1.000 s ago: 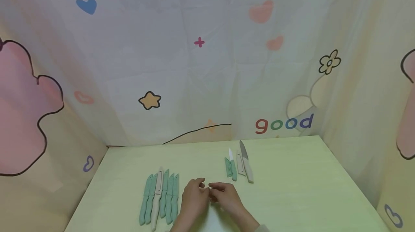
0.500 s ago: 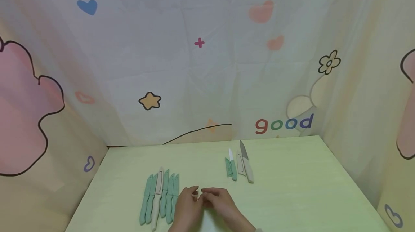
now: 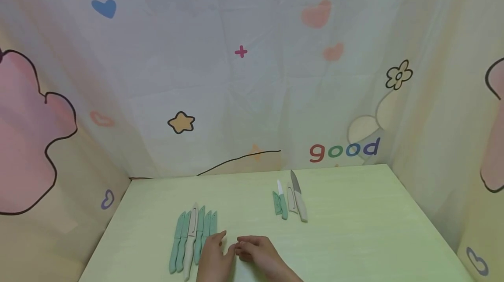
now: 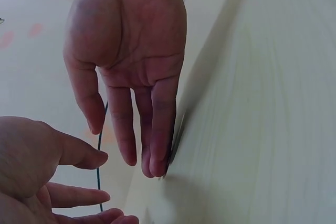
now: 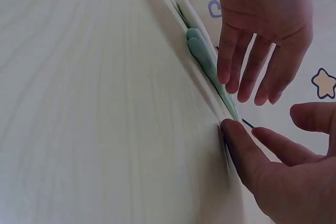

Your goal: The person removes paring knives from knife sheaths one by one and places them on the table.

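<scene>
My left hand and right hand are close together over the near part of the table, palms facing, fingers loosely bent and holding nothing. In the head view the left hand overlaps the rightmost sheathed knives. To its left lies a row of several green sheathed knives with a larger cream sheathed knife among them. Beyond the right hand lie a small green-handled bare knife beside its green sheath, and a larger cream-handled bare knife beside its cream sheath.
The pale wood-grain table extends to the right of the hands. A printed curtain stands along its back and both sides.
Both hands have shifted left and toward the person. The left hand's thumb and index finger have spread farther apart. The knives and sheaths have stayed in place.
</scene>
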`<state>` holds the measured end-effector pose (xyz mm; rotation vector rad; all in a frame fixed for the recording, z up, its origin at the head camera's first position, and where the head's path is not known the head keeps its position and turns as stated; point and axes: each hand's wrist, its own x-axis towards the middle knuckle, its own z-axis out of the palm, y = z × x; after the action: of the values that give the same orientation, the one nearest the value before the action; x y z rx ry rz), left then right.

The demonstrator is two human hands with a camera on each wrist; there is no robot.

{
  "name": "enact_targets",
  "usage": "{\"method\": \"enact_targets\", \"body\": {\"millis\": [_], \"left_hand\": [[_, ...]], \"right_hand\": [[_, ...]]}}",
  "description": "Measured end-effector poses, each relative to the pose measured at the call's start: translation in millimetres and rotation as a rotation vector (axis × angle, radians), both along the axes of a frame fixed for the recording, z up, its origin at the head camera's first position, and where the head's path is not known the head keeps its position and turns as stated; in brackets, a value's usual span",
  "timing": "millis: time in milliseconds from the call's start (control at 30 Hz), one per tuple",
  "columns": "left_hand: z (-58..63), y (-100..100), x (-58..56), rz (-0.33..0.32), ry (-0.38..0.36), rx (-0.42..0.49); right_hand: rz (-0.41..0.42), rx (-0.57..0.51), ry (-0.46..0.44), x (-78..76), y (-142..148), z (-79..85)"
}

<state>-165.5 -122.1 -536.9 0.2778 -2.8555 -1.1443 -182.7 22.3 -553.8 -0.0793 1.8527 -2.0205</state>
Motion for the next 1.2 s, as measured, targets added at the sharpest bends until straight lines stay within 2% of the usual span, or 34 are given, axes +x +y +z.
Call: {"method": "enact_targets", "body": {"millis": [200,433,600,867,1200], "left_hand": [[1.9,-14,4.8,0.005,-0.001,-0.038],[1.3,-20,9.3,0.042,-0.099,-0.046],[1.2,-19,11.5,0.054,-0.108,-0.026],[1.0,-18,8.9,0.047,-0.113,0.024],[-1.0,-17,7.3,0.078,-0.127,0.054]], "right_hand": [[0.029,-0.038,-0.009,3.7,-8,0.4],[0.078,-0.019,-0.010,5.9,-16,3.8],[0.111,-0.007,0.018,7.9,-21,5.3],[0.104,-0.018,0.046,9.2,-27,3.8],[0.089,-0.015,0.027,6.4,-29,2.6]]}}
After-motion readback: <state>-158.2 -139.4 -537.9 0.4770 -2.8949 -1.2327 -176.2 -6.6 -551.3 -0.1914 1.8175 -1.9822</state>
